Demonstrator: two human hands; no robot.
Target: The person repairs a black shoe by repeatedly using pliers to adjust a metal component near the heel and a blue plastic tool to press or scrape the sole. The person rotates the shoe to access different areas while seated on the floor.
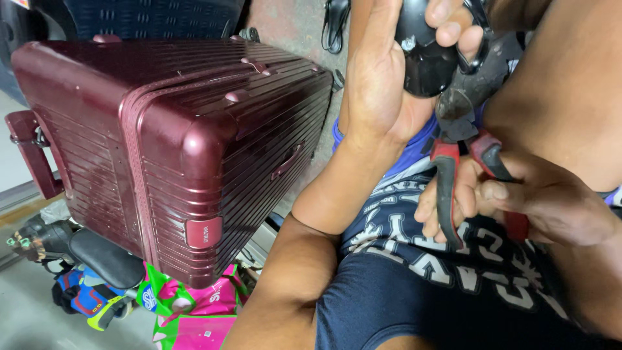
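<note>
Concrete floor [285, 26], a ribbed maroon suitcase [175, 149] lying beside the person. Left hand [382, 84] gripped a black wheel [424, 58] up near the chest; right hand [518, 201] clasped red-handled pliers [463, 129], jaws at the wheel. Seemingly mid-pry; firm squeezing looked needed.

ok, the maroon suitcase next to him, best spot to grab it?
Probably the recessed side handle on the ribbed face of the maroon suitcase that is turned towards the person. It is the only grip clear to that side, so come in from there, fingers hooking under the bar. The telescopic handle at the far end sticks out too, but it is harder to get at from here.
</note>
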